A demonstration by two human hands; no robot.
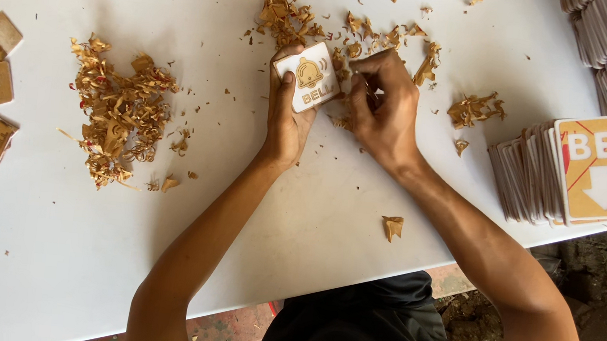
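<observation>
Over white table [313, 223], left hand [287, 121] fingers gripping small square sign [308, 76]; right hand [384, 104] fingers curled, pinching its edge

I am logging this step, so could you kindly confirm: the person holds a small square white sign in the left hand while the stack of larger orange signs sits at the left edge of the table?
Not quite. The left hand does hold the small square white sign, with the right hand at its edge, but the head view shows the stack of larger orange signs at the right edge of the white table, not the left.
</observation>
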